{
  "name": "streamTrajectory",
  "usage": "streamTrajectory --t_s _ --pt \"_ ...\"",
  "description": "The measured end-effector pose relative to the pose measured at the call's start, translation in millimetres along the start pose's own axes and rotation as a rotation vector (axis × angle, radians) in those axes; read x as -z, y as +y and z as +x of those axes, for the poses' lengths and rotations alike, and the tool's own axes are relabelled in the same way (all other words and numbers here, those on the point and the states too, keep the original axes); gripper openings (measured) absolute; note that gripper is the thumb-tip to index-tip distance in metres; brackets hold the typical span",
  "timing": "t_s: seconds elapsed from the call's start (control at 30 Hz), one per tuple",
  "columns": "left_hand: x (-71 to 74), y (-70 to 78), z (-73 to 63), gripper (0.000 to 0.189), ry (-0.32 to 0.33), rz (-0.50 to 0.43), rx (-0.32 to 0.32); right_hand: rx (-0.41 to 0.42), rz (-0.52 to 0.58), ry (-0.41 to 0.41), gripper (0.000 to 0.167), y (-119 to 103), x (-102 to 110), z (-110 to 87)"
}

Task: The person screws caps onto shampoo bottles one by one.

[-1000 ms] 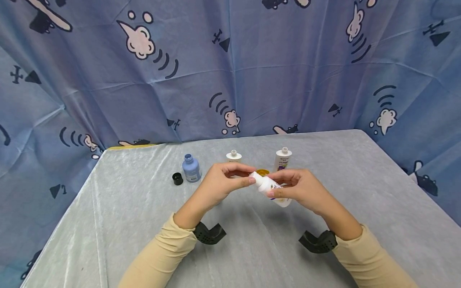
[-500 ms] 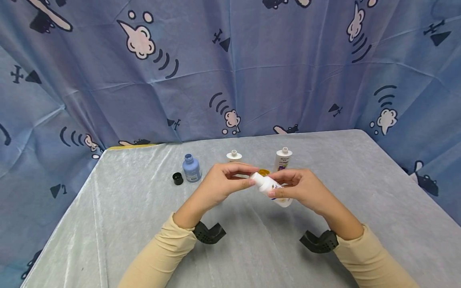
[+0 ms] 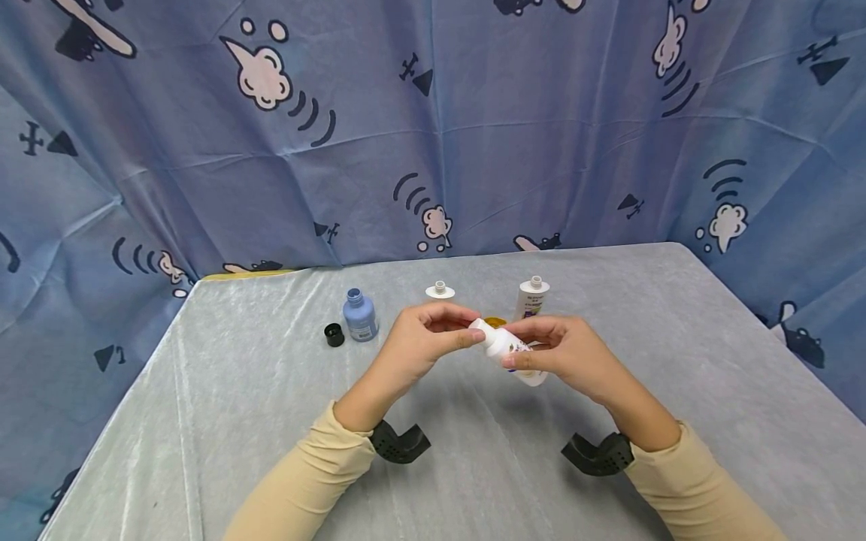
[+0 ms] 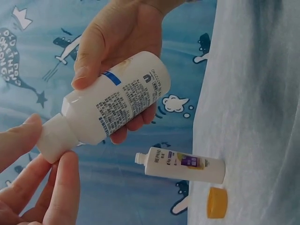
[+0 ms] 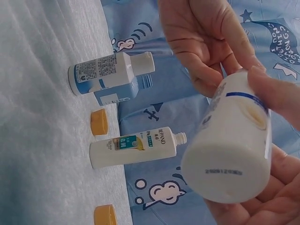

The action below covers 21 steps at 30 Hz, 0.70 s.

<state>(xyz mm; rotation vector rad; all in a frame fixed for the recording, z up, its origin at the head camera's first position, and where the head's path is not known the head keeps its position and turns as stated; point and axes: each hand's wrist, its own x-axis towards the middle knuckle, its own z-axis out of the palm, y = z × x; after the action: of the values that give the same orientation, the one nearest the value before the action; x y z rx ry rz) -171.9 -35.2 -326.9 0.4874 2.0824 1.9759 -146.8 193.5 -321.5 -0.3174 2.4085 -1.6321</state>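
A patterned blue curtain point(image 3: 514, 143) hangs behind the grey surface point(image 3: 237, 421). Over that surface, the right hand point(image 3: 568, 353) has a fairly wide grip curled round the body of a tilted white bottle point(image 4: 117, 101); the left hand point(image 3: 421, 338), its grip narrower, pinches that bottle's white cap point(image 4: 57, 139). Beyond stand an uncapped purple-labelled bottle point(image 4: 185, 165), teal-labelled bottle point(image 5: 133, 147) and blue bottle point(image 3: 360, 318), plus a capped blue-and-white bottle point(image 5: 101, 72). Smallest are two yellow caps point(image 5: 99, 122) and a black cap point(image 3: 334, 335) beside the blue bottle.
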Motion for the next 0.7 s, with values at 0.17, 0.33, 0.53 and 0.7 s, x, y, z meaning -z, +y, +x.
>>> streamTrajectory --t_s 0.17,0.33,0.53,0.7 --pt "0.4 0.4 -0.1 0.029 -0.013 0.025 -0.016 -0.009 0.007 0.001 0.048 -0.4 0.7 -0.3" --pt "0.4 1.8 -1.4 0.031 -0.041 0.012 -0.039 -0.017 0.002 -0.001 0.048 0.1 1.6 -0.2" --pt "1.2 2.8 -2.1 0.032 -0.072 0.017 -0.066 -0.026 -0.004 -0.005 0.048 -0.4 2.4 -0.1" --pt "1.6 4.1 -2.7 0.034 -0.076 0.016 -0.057 -0.013 0.005 -0.002 0.046 -0.6 1.7 0.1"
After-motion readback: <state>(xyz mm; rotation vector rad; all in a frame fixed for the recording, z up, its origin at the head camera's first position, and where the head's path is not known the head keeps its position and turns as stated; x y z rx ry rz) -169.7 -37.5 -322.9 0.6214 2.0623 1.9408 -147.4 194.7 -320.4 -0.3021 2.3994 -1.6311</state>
